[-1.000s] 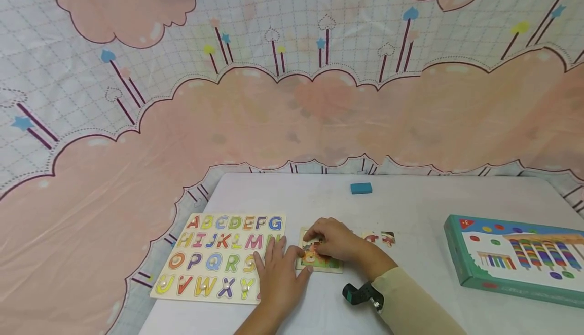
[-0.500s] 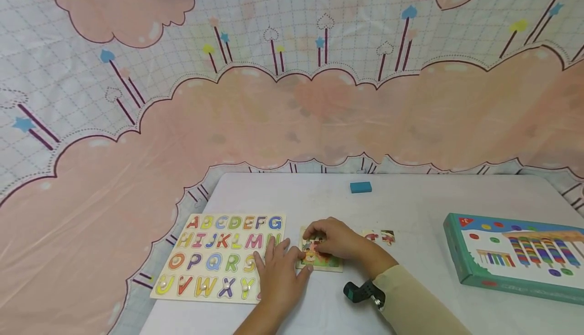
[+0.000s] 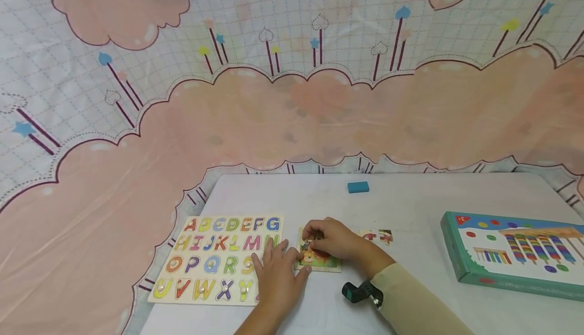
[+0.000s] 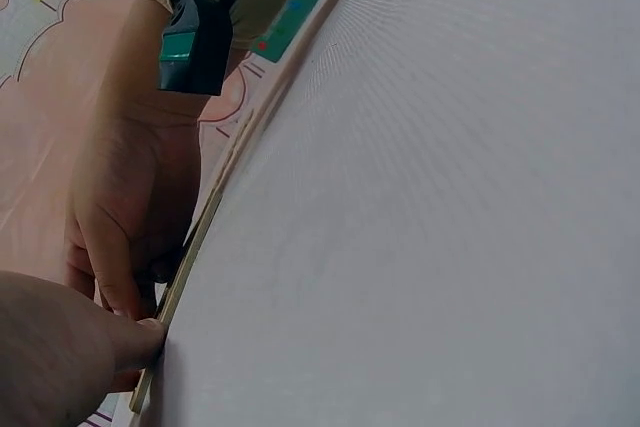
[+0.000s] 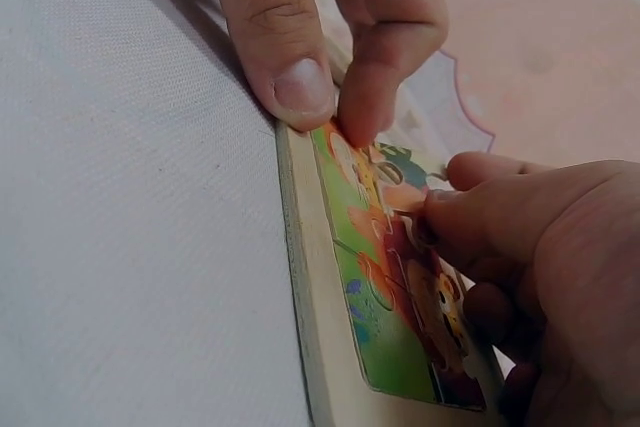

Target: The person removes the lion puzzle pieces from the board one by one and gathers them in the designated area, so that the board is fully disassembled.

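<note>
A small wooden jigsaw board (image 3: pixel 326 269) with a cartoon animal picture lies in the middle of the table. My left hand (image 3: pixel 278 279) holds its near left corner, the thumb on the frame edge and a bent index finger close by. The other left fingers lie over the edge of a wooden alphabet board (image 3: pixel 213 248). Over the jigsaw my right hand (image 3: pixel 336 238) is curled, thumb and fingertips pinching a puzzle piece (image 5: pixel 403 222) at the picture's surface; the hand hides most of it. The left wrist view shows the left thumb (image 4: pixel 140 342) against the board's edge.
Loose puzzle pieces (image 3: pixel 385 236) lie just right of the jigsaw, partly behind the right forearm. A blue block (image 3: pixel 358 187) sits farther back. At the right stands a green toy box (image 3: pixel 515 254). A black device (image 3: pixel 362 292) is on the right wrist.
My right fingers have shifted slightly over the jigsaw, showing a little more of the picture's left side. The left hand stays in place. The head view has moved slightly.
</note>
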Demonstrator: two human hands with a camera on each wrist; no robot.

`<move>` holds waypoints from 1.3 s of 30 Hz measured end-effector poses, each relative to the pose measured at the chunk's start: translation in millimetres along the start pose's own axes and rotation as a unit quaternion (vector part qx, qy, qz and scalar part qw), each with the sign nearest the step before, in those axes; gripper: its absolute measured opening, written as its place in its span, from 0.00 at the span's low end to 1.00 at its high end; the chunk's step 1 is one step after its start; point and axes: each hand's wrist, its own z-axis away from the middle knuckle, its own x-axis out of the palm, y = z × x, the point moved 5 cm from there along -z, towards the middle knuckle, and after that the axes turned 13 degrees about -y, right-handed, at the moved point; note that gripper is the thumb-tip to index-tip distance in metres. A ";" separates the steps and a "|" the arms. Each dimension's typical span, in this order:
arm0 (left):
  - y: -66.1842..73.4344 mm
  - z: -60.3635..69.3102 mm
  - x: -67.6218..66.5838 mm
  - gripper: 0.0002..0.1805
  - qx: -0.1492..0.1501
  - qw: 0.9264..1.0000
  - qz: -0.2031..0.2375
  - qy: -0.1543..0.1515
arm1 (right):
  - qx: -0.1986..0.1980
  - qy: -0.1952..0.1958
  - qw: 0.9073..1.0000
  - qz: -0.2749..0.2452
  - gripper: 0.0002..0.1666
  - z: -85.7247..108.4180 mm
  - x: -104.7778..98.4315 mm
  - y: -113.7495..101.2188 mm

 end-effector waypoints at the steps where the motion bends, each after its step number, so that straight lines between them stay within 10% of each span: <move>1: -0.4 0.0 -0.1 0.12 -0.001 1.000 -0.001 -0.001 | -0.001 0.001 1.000 -0.002 0.11 -0.2 0.0 -0.3; 39: -0.6 -2.4 -4.6 0.12 -0.005 1.000 0.004 -0.012 | 0.003 0.034 0.995 -0.094 0.05 21.3 -28.0 0.2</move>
